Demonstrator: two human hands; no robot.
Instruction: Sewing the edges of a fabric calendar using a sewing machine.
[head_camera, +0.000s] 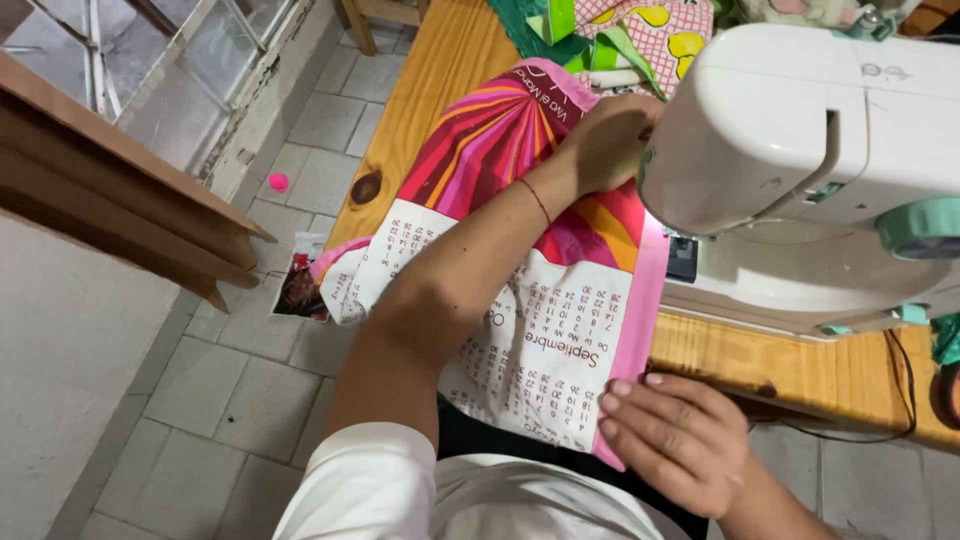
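Calendar-print fabric (520, 300) is pressed flat beside the sewing machine (800, 150) by the left hand (610, 140), fingers curled on it. Its pink edge nearest the body is pinned by the right hand (670, 440), fingers extended, nothing gripped.

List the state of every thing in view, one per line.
Calendar cloth: spread flat on the table, near end hanging over the edge.
Left hand: pressing the cloth beside the machine.
Right hand: flat on the cloth's pink border.
Sewing machine: upright on the table; needle hidden.
Table: partly covered by cloth.
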